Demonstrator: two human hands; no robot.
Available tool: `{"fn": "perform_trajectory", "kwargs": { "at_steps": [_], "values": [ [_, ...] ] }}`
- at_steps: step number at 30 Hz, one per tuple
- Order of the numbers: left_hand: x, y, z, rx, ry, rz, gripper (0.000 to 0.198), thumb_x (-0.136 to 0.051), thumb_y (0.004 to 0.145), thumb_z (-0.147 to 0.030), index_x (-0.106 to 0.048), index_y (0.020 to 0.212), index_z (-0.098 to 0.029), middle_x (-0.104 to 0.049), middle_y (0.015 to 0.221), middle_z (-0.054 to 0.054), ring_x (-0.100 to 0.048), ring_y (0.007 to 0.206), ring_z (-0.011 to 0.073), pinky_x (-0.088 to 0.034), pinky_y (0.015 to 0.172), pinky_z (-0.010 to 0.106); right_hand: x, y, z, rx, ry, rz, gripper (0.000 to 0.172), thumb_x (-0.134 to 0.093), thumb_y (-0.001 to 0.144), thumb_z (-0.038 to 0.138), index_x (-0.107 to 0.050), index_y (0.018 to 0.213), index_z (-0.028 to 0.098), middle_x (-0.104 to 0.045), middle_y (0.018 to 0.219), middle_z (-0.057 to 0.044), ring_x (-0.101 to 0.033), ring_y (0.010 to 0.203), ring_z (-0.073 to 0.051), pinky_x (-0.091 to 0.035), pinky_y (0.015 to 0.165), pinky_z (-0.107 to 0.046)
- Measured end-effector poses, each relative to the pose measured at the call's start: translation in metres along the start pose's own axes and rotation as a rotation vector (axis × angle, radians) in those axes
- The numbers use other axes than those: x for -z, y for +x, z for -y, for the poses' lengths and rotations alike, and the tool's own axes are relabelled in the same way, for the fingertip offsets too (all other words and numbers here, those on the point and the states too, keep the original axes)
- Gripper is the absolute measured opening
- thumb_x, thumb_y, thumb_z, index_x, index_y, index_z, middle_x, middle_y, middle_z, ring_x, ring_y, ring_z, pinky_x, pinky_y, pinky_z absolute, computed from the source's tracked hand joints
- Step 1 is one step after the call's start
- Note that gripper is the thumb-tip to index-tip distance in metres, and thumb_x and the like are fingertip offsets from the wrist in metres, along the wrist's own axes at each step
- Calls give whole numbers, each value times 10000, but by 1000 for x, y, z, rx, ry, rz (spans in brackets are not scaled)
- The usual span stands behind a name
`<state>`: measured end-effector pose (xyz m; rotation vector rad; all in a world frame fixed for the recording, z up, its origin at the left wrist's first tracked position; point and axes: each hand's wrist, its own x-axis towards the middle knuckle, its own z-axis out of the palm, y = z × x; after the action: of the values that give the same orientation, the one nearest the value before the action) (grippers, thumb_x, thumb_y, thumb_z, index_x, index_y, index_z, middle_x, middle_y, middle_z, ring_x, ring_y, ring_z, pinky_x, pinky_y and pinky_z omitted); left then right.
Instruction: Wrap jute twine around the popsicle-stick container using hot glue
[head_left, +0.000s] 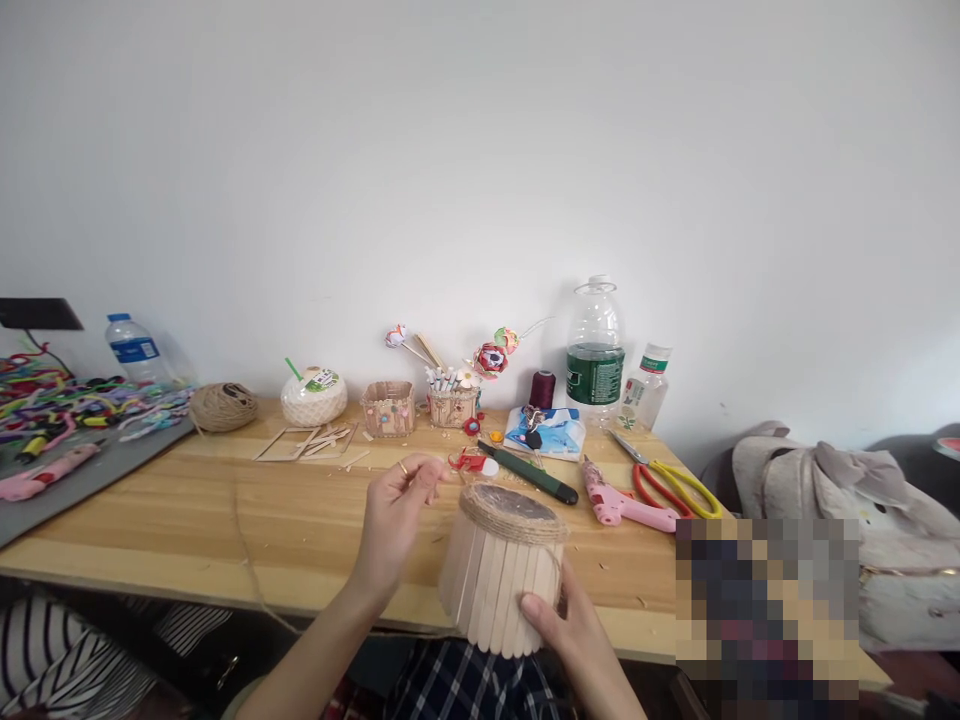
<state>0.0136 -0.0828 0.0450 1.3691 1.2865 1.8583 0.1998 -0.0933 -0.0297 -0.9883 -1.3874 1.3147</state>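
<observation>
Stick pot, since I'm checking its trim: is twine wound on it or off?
On: several turns of twine circle the pot near its upper end, above the right hand holding its side.

At five o'clock the stick-sided pot (pixel 499 590) hides most fingers of the right hand (pixel 570 622), at four o'clock a pixelated patch (pixel 765 620) blots out part of the bench (pixel 337 555), and near nine o'clock the edge crops the grey mat (pixel 124 456).

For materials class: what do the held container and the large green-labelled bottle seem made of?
Container: probably wood, pale matt slats with rounded ends; its twine perhaps jute, brown and fibrous. Large bottle: seemingly plastic, clear with glossy highlights.
</observation>
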Motion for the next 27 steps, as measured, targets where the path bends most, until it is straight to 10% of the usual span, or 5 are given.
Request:
{"fn": "perform_trajectory", "kwargs": {
  "at_steps": [9,20,27],
  "values": [
    [7,-13,-10,167,-47,34,206,-727,643,-291,-769,800,-164,-742,655,50,-673,646,184,-553,660,280,0,17,2,-5,-121,-128,665,-505,784,613,-498,1277,166,-577,1271,-124,-487,1220,-277,-378,1013,-419],
    [-7,-33,-6,-55,-68,259,111,-704,713,-166,-779,756,-236,-703,589,19,-641,614,152,-541,617,229,14,44,15,67,-649,-269,519,-418,840,590,-625,1094,188,-689,1008,-152,-631,958,-348,-461,799,-480],
    [-10,-34,-6,-286,70,242,60,-730,733,-197,-767,724,-242,-706,615,14,-592,616,153,-495,603,245,1,8,53,734,-581,-200,133,-526,876,241,-637,943,210,-662,867,-65,-643,761,-171,-525,661,-264]
  ]
}}
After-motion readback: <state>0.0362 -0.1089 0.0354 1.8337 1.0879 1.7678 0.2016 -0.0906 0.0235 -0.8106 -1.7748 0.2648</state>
